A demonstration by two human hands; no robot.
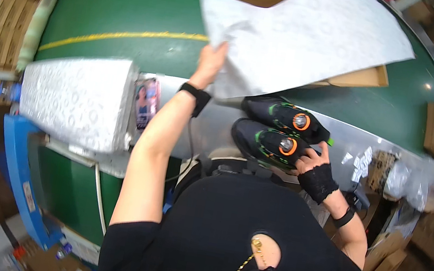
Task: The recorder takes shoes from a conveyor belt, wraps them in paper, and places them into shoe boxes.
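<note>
My left hand (211,64) pinches the left edge of a large white sheet of patterned tissue paper (314,37). The sheet spreads over an open cardboard box (377,77), hiding most of it. Close to my body, two black shoes with green and orange trim lie side by side, toes to the left: the far shoe (283,116) and the near shoe (261,143). At their heel end my right hand (313,162), in a black fingerless wrist cover, grips the pair, with its fingers bent around the heels. Part of its grip is hidden.
To the left lies a thick stack of patterned tissue paper (76,100), beside a phone-like thing with a picture (147,101). Paper slips (362,164) and clear plastic bags (407,183) lie at the right. A blue frame (21,172) stands lower left. The green worktop (118,4) has a metal edge.
</note>
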